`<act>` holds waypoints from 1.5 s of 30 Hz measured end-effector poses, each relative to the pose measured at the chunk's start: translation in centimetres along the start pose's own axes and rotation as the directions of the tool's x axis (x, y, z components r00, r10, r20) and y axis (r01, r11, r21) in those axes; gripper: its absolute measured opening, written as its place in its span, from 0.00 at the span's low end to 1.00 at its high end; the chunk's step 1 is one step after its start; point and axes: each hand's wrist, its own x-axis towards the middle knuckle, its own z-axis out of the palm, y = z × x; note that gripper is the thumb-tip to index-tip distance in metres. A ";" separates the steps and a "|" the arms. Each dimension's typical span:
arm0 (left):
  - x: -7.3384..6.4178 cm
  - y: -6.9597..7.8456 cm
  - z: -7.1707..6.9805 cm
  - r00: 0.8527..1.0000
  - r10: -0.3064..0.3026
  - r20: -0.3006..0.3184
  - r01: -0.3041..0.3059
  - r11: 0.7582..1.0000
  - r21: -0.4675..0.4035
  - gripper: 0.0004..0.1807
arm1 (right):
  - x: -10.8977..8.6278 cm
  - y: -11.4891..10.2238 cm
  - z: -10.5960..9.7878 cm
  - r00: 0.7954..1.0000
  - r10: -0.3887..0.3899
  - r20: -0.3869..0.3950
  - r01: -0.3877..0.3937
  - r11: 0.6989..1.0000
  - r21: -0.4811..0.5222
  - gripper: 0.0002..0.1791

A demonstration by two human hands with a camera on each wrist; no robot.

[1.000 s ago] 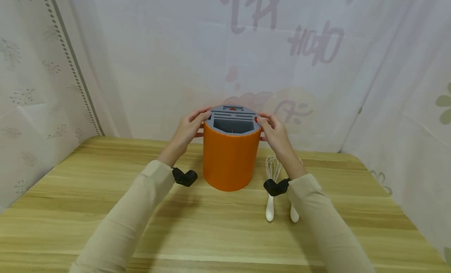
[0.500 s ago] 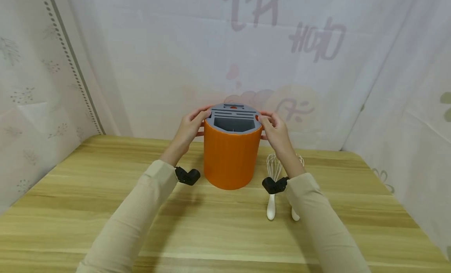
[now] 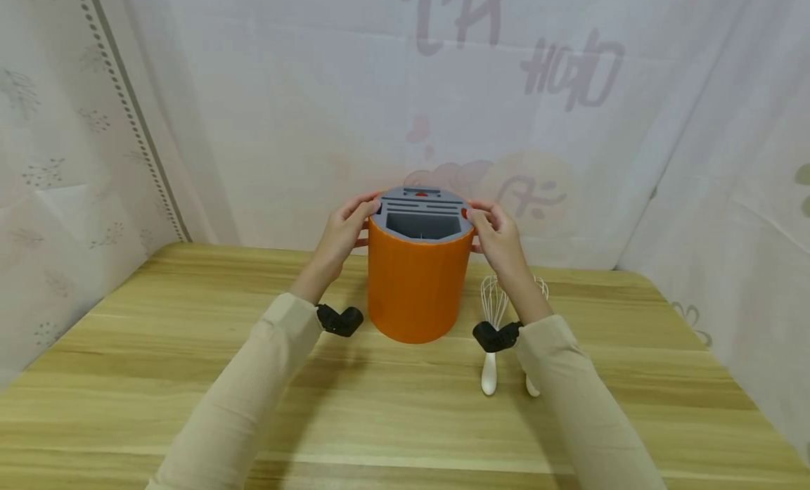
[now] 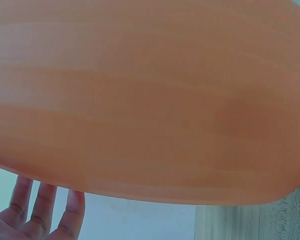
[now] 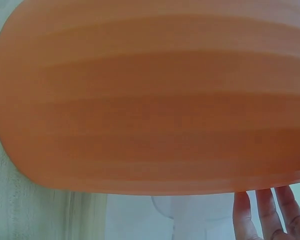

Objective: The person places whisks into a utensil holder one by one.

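Observation:
An orange cylindrical utensil holder (image 3: pixel 414 289) with a grey slotted top (image 3: pixel 422 210) stands upright near the middle of the table. My left hand (image 3: pixel 339 230) grips its upper left side, the thumb on the rim by a small hole and the other fingers reaching round behind. On the opposite side my right hand (image 3: pixel 500 240) holds it the same way, thumb by the right hole. Both wrist views are filled by the orange wall (image 4: pixel 150 110), with fingertips (image 5: pixel 242 210) touching its far edge. Whether the base touches the table cannot be told.
A whisk (image 3: pixel 489 374) with a cream handle lies right of the holder, partly under my right wrist. Beside it lies a second cream-handled tool (image 3: pixel 532 387) with wire loops, mostly hidden by my forearm. Patterned cloth (image 3: pixel 285 124) hangs behind the wooden table (image 3: pixel 380 420).

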 end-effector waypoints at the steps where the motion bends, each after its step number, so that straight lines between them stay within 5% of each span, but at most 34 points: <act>1: 0.0 0.0 0.0 1.000 0.004 0.000 -0.004 1.000 0.000 0.23 | -0.1 -0.1 0.0 1.000 0.000 -0.001 0.000 1.000 -0.002 0.22; 22: -1.6 0.0 0.3 0.999 0.050 0.018 -0.050 0.998 0.036 0.19 | -2.1 -0.5 -0.3 0.999 -0.014 0.040 0.015 1.000 -0.015 0.22; 34: -3.1 0.2 0.5 0.991 0.113 0.078 -0.118 0.991 0.066 0.18 | -3.8 -0.6 -0.8 0.998 -0.008 0.059 0.010 0.999 -0.033 0.21; 45: -4.0 1.0 0.2 0.986 0.108 0.128 -0.125 0.983 0.132 0.16 | -4.8 -0.9 -1.0 0.995 -0.019 0.101 0.025 0.998 -0.060 0.21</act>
